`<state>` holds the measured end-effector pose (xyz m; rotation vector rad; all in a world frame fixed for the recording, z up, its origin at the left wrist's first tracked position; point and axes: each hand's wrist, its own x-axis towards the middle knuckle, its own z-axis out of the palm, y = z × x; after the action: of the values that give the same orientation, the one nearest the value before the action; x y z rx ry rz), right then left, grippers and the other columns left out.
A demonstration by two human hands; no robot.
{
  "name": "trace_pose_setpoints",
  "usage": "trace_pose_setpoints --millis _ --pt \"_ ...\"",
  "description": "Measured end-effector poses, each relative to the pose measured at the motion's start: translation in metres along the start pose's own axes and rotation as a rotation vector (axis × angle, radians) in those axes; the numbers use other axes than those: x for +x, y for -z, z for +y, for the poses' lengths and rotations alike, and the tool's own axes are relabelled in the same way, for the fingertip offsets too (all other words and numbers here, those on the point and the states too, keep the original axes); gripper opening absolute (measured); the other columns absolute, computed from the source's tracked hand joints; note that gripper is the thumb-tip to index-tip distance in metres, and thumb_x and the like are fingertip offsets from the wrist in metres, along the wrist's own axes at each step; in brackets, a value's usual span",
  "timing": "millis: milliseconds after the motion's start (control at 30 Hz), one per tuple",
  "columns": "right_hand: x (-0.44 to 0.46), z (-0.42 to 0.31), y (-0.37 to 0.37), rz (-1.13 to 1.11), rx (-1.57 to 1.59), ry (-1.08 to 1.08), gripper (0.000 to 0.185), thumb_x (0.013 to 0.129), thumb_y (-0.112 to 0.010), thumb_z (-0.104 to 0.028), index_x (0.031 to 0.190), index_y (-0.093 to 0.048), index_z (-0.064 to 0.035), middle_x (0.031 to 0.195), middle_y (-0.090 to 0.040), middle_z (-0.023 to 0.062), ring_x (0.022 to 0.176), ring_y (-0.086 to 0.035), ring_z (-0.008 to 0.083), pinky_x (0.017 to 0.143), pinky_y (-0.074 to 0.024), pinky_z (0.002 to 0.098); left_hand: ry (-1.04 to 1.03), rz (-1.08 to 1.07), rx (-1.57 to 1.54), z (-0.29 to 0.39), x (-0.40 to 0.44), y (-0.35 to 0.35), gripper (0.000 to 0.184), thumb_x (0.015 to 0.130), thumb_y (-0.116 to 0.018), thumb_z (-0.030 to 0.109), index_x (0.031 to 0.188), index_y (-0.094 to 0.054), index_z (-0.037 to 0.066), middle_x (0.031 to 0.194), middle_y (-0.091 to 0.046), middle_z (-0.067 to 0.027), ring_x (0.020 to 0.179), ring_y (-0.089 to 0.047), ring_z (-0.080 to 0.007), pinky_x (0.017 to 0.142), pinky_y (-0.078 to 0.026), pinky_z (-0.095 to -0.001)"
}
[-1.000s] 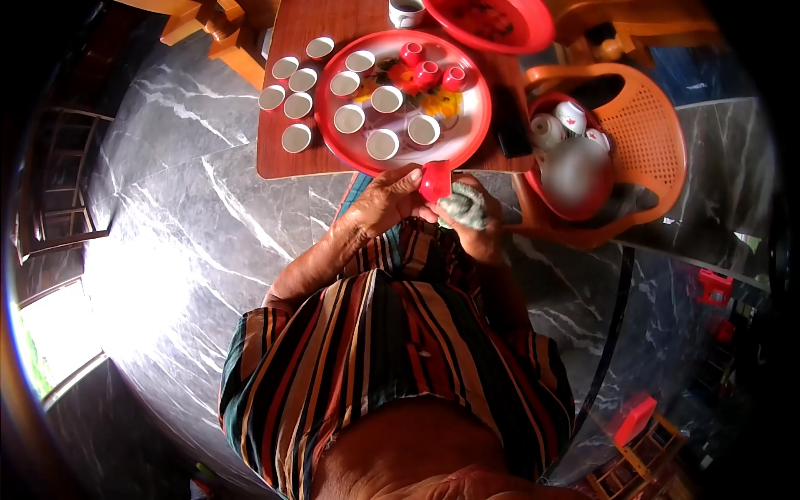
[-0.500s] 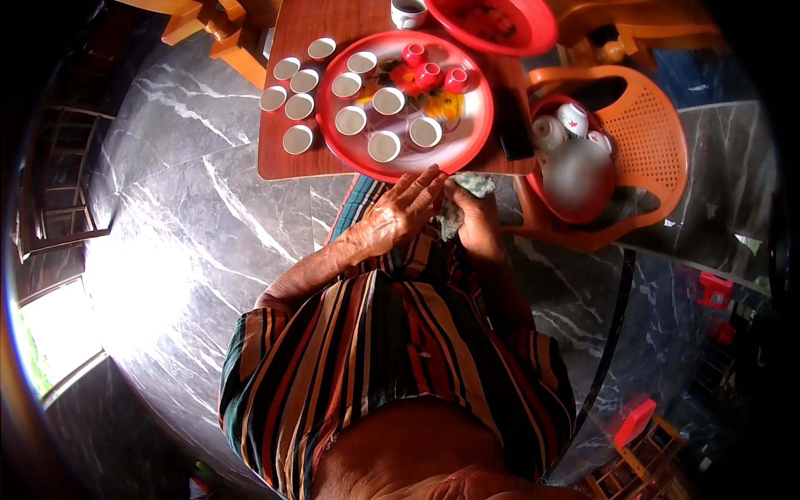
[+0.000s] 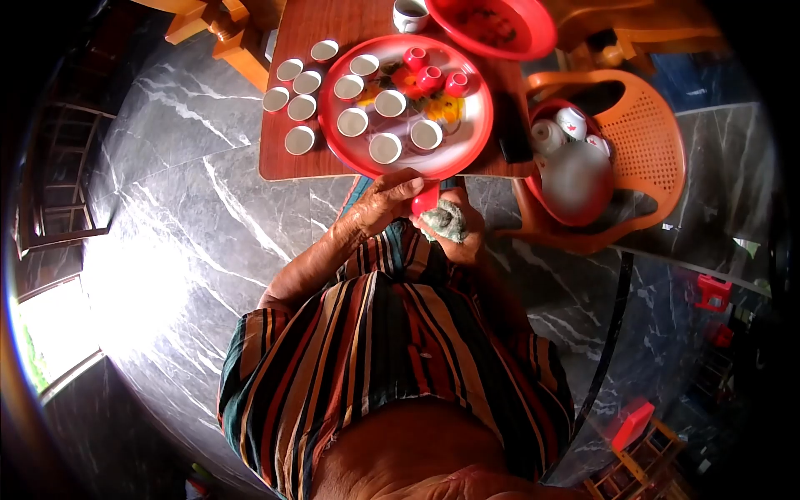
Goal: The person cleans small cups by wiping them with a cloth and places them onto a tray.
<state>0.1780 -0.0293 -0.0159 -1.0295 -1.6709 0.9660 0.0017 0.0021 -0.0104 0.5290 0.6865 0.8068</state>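
Observation:
My left hand is closed on a small red cup just below the table's front edge. My right hand grips a greyish-green cloth, which is pressed against the cup's lower side. Beyond my hands lies a round red-rimmed tray with a flower pattern. On it stand several white-lined cups and three small red cups. More white-lined cups are grouped on the wooden table left of the tray.
A red basin and a white mug are at the table's far side. A dark phone-like object lies at the right edge. On an orange chair, a red bowl holds white cups and a blurred round thing.
The red cup, hidden before, now shows between my hands. My left hand has turned to grip it, and the cloth in my right hand has moved down and left against it.

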Motion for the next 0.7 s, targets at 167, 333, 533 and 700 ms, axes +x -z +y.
trace_pose_setpoints --millis 167,333,533,700 --pt "-0.004 0.007 0.012 0.135 0.729 -0.401 0.027 0.083 -0.065 -0.011 0.106 -0.055 -0.0020 0.091 -0.062 0.0061 0.080 -0.061 0.0185 0.072 -0.0503 0.0314 -0.122 0.013 0.395 0.019 0.003 0.007 0.054 0.081 -0.072 0.034 0.116 -0.052 -0.002 0.105 -0.061 -0.0090 0.090 -0.059 -0.0177 0.077 -0.050 -0.0329" --pt "-0.026 0.047 0.027 0.308 1.244 -0.488 0.047 0.087 -0.059 -0.035 0.120 -0.049 -0.0027 0.113 -0.059 0.0112 0.103 -0.055 0.0277 0.092 -0.0433 0.0434 -0.720 0.307 1.046 0.053 0.042 0.045 0.052 0.073 -0.075 0.013 0.117 -0.050 0.003 0.091 -0.064 -0.0138 0.082 -0.063 -0.0201 0.072 -0.051 -0.0321" --pt "-0.038 0.056 0.029 0.135 1.238 -0.529 0.050 0.086 -0.057 -0.036 0.122 -0.048 -0.0018 0.116 -0.056 0.0120 0.107 -0.053 0.0287 0.095 -0.0409 0.0438 -0.646 0.244 0.963 0.060 0.096 0.029 0.064 0.062 -0.077 -0.002 0.118 -0.045 0.002 0.111 -0.049 -0.0162 0.099 -0.057 -0.0264 0.086 -0.050 -0.0351" --pt "-0.029 0.023 0.027 0.381 1.291 -0.655 0.043 0.085 -0.058 -0.030 0.116 -0.051 -0.0004 0.107 -0.057 0.0121 0.101 -0.054 0.0274 0.091 -0.0428 0.0414 -0.869 0.327 1.482 0.043 0.169 0.034 0.054 0.063 -0.074 0.016 0.111 -0.051 0.004 0.106 -0.054 -0.0179 0.101 -0.050 -0.0357 0.088 -0.042 -0.0441"
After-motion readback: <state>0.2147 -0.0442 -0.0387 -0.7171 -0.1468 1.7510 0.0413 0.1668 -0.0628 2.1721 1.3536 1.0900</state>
